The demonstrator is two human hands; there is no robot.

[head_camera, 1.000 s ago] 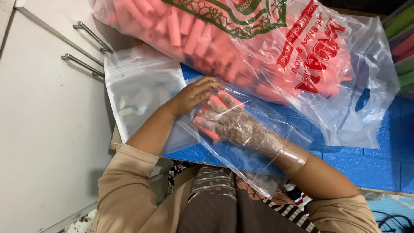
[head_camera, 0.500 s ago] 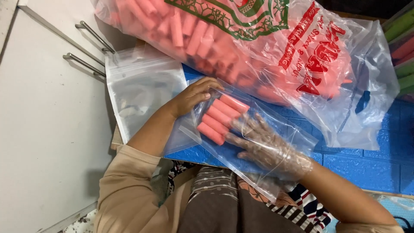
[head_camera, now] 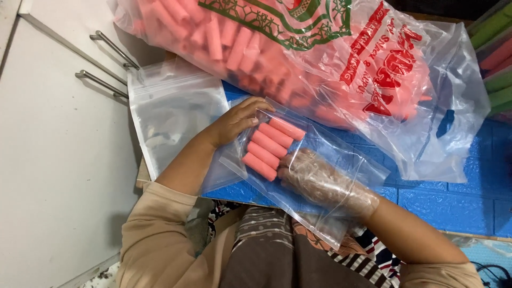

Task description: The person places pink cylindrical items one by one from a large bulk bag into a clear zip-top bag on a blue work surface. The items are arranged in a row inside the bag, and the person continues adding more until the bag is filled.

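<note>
Right hand (head_camera: 325, 184) sits inside the small clear bag (head_camera: 320, 160), wearing a thin plastic glove. Fingers (head_camera: 298, 166) lie together and nearly flat, tips butted against the pink sticks (head_camera: 272, 146); not clamped on anything, just nudging. Four sticks show, side by side in a neat row at the closed end of the bag, lying flat on the blue tabletop (head_camera: 458, 202).

Left hand (head_camera: 237, 121) is outside the bag, bare, fingers curled over the bag's far corner and touching the uppermost stick through the film; it pins the bag down.

To do this step well, judging from the layout: the left hand should hold the corner flat so the film doesn't ride up as the right hand works; the right hand should push with flat fingertips along the row, not pinch, so the sticks stay parallel and tight against the bag's end.

Further out: a stack of empty zip bags (head_camera: 170, 112) just beside the left wrist, and a large printed bag of pink sticks (head_camera: 298, 58) beyond, touching the small bag's far edge. White cabinet (head_camera: 48, 133) with metal handles to the left.
</note>
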